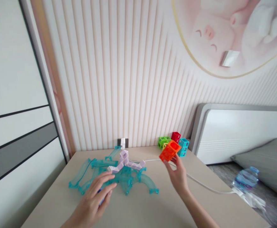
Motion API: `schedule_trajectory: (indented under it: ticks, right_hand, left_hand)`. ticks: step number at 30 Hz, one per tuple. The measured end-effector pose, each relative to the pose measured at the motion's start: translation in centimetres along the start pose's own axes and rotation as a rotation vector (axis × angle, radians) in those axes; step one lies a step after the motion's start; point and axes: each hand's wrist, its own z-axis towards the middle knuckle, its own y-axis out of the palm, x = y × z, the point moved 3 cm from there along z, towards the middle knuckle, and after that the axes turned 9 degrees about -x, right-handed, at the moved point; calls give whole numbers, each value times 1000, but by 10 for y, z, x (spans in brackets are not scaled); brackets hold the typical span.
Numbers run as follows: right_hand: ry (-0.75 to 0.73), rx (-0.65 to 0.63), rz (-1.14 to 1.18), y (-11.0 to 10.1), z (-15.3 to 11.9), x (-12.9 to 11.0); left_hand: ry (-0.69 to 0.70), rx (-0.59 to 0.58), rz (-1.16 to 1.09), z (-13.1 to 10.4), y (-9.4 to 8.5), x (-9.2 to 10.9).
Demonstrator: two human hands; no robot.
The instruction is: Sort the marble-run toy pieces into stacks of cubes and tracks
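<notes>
My right hand (178,175) grips an orange hollow block (169,151) by its lower edge, tilted above the right part of the table. Over the left front of the table, my left hand (93,199) has its fingers apart and holds nothing that I can see. Its fingertips are close to a white and lilac folding snake puzzle (124,161); whether they touch it I cannot tell. Clear teal track pieces (126,182) lie in a loose pile under and around the puzzle. Something small and dark blue (100,193) shows between my left fingers, mostly hidden.
Behind the orange block stand green (163,141), red (175,136) and light blue (183,147) hollow blocks, with a yellow one partly covered. A white cable (209,187) runs across the table (133,212) from a wall plug. A water bottle (246,179) lies right, beside the bed.
</notes>
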Motion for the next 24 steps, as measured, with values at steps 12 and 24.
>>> schedule_trajectory:
  ticks: [12,24]
  right_hand:
    - [475,120,-345,-113,31,154]
    - [448,-25,-427,-104,40,166]
  left_hand:
    - [-226,-125,270,-56,-9,-40]
    - [-277,-162,322,-62,5,-50]
